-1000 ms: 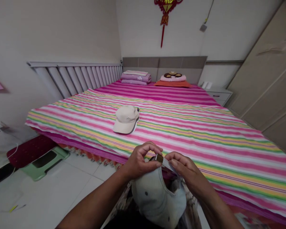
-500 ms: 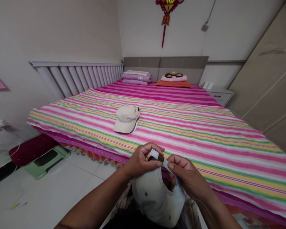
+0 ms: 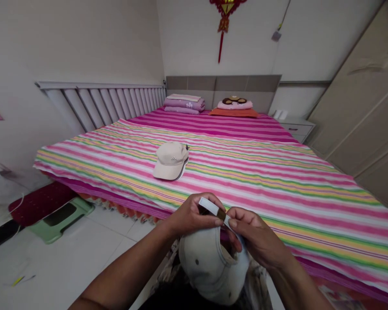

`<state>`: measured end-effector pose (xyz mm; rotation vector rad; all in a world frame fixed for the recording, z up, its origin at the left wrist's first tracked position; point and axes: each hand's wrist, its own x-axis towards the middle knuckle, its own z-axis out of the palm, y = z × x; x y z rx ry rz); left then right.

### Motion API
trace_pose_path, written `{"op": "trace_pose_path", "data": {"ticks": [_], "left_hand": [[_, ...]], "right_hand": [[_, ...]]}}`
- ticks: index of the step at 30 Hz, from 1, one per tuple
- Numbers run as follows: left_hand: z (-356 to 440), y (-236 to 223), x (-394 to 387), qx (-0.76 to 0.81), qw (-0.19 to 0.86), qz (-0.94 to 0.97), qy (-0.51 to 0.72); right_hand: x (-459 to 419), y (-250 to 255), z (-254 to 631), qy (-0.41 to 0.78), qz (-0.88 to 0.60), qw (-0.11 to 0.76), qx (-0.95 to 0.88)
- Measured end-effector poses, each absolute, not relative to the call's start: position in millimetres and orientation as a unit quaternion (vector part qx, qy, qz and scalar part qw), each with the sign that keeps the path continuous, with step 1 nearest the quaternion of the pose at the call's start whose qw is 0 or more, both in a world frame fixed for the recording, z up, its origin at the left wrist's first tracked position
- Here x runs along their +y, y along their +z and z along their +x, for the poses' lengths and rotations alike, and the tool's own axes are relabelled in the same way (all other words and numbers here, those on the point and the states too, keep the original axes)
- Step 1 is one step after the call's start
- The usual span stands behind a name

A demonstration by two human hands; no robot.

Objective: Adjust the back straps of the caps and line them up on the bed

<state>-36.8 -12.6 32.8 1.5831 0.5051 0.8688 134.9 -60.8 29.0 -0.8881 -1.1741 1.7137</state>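
Head view, looking down over the lap: pale cap (image 3: pixel 205 262) lies nearest, back opening up, small dark eyelets on its crown, patterned cloth (image 3: pixel 261 286) showing beside it. Its strap (image 3: pixel 208 207) rises at the opening, running through a brownish buckle (image 3: pixel 221 214), with a length of free end standing out past the buckle on the left. Left hand (image 3: pixel 194 215) has thumb and fingers curved round the strap and buckle, thumb along the near side, gap between them narrow. Right hand (image 3: pixel 254 230) pinches the strap just beside the buckle, thumb on top; some of its fingers reach into the cap's opening. Both hands are close together, fingertips nearly meeting at the buckle. Low on the left, white tiles (image 3: pixel 110 254) carry a green stool (image 3: pixel 56 226), a dark red pad (image 3: pixel 42 200) next to it. Past the hands, a striped sheet (image 3: pixel 278 172) covers the bed; beige cap (image 3: pixel 170 159) sits upright on it, brim toward the near edge, well apart from the hands. Radiator (image 3: pixel 106 101) runs along the left wall. Farther back: folded purple quilt (image 3: pixel 184 104) on the left, pink bundle (image 3: pixel 234 104) on orange cloth (image 3: pixel 234 113) to the right, both before the headboard (image 3: pixel 200 82). Nightstand (image 3: pixel 299 129) beyond, right; red ornament (image 3: pixel 224 19) hangs on the back wall.
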Motion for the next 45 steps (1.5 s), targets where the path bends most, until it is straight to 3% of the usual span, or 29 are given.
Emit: {"op": "trace_pose_path", "data": {"ticks": [5, 10, 16, 21, 28, 45], "left_hand": [[-30, 42, -11, 0.224, 0.610, 0.673, 0.353], [-29, 40, -2, 0.198, 0.697, 0.601, 0.337], [-25, 40, 6, 0.245, 0.740, 0.586, 0.222], [-22, 31, 6, 0.253, 0.768, 0.550, 0.210], [-18, 24, 6, 0.251, 0.769, 0.550, 0.206], [-12, 13, 18, 0.263, 0.772, 0.563, 0.134]], "right_hand": [[-59, 41, 139, 0.658, -0.372, 0.432, -0.492], [-59, 42, 143, 0.648, -0.387, 0.442, -0.485], [-59, 39, 144, 0.660, -0.390, 0.427, -0.479], [-58, 34, 151, 0.700, -0.385, 0.390, -0.457], [-57, 25, 165, 0.747, -0.381, 0.336, -0.429], [-55, 20, 167, 0.730, -0.400, 0.383, -0.401]]}}
